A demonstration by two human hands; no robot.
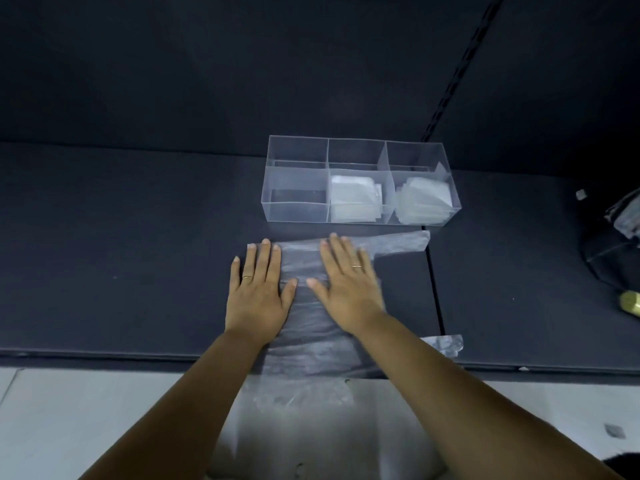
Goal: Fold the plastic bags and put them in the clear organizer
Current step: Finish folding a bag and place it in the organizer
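Observation:
A clear plastic bag (311,327) lies spread on the dark mat, its near end hanging over the mat's front edge. One handle (405,241) stretches right at the far side, another (445,344) pokes out near my right forearm. My left hand (258,292) presses flat on the bag's left edge, fingers apart. My right hand (348,282) lies flat on the bag's middle, slightly blurred. Just beyond stands the clear organizer (298,211) with three compartments: the left one holds nothing, the middle (355,199) and right (426,202) ones hold folded bags.
The dark mat (138,254) has a seam (434,289) running front to back right of the bag. A dark bag-like object (616,244) and a gold item (630,303) sit at the far right. Pale floor (69,410) lies below the mat's edge.

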